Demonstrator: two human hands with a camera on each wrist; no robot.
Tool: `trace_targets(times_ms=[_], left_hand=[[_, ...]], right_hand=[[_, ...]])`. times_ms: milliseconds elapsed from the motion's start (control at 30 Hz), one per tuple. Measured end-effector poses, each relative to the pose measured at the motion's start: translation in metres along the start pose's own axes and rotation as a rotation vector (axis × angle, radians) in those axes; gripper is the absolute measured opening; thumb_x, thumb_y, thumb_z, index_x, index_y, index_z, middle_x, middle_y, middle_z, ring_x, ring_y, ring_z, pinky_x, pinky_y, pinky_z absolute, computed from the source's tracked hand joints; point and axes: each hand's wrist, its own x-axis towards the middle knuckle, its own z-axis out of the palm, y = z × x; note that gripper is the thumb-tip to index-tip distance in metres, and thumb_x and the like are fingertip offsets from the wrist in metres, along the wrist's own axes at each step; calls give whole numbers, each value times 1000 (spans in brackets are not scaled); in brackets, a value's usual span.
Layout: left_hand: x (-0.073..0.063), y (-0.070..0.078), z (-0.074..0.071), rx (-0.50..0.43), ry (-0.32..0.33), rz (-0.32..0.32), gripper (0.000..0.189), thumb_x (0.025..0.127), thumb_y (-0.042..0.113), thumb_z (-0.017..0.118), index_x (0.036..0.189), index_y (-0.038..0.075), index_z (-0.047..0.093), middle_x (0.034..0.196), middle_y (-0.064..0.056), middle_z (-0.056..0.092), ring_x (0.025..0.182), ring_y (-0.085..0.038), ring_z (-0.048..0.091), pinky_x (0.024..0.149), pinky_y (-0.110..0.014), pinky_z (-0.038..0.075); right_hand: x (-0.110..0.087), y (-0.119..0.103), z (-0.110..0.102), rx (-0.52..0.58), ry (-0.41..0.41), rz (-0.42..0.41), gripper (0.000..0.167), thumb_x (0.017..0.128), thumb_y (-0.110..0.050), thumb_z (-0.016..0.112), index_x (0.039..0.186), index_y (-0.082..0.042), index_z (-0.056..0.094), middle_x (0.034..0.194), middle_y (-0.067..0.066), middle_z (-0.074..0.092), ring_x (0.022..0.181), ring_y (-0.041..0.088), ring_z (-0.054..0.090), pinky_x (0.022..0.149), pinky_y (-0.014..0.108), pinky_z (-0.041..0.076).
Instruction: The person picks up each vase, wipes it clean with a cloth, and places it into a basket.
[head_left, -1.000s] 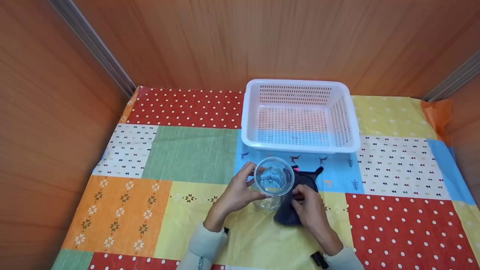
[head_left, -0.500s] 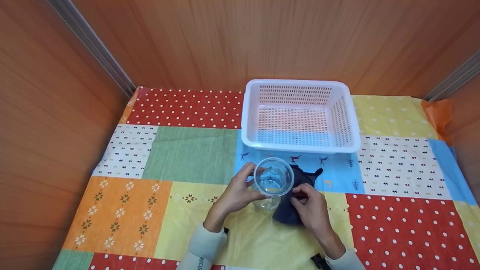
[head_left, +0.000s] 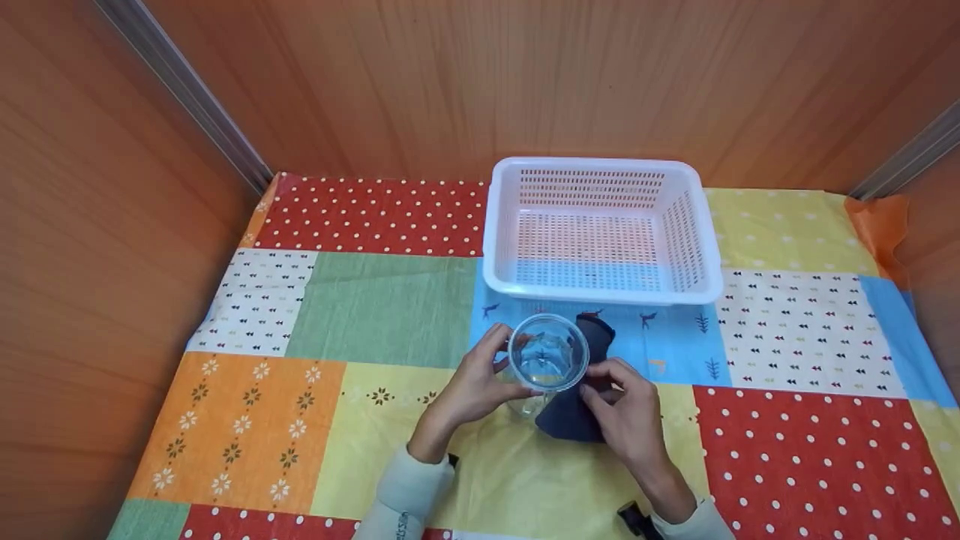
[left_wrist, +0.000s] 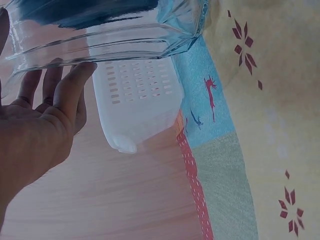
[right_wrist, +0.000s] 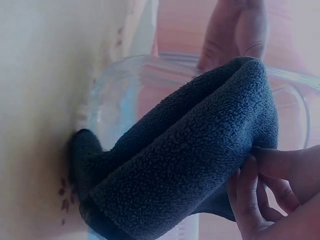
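My left hand grips a clear faceted jar by its side near the rim, thumb in front and fingers behind. Its round mouth faces up toward the head camera. On the jar's right side, my right hand pinches a dark blue-grey cloth between thumb and fingers. The right wrist view shows the cloth's fuzzy towel texture, folded over and lying along the jar's outer wall. Through the jar in the left wrist view, the dark cloth shows on the far side.
A white perforated plastic basket stands just beyond the jar, toward the back wall. A patchwork-print tablecloth covers the table. Wood-grain panels rise at the back and both sides.
The cloth's far end has swung left and folded in closer to the jar. My right hand has shifted slightly with it. My left hand and the jar stay in place.
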Motion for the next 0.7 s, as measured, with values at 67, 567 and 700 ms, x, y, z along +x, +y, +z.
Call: trace_targets(times_ms=[67,567,700], left_hand=[[0,0,0,-2,0,1,63,82,5,90,134,0,54,134,-14,56,135,-41,54,113,-58,47],[-1,0,-1,-26,-14,-17,64,85,7,89,139,7,54,139,-21,53,136,-43,52,115,-58,45],[0,0,0,-12,-10,-15,64,85,7,89,139,8,55,138,-17,55,136,-42,52,114,-57,46]], right_hand=[[-1,-2,0,29,6,2,22,85,17,77,100,1,76,101,11,71,86,11,71,73,18,62],[1,-1,0,-56,-8,-11,22,85,16,77,98,-2,75,100,9,70,91,21,71,71,18,61],[1,4,0,-125,-16,-25,23,84,16,78,97,-3,74,99,8,70,91,24,72,72,19,61]])
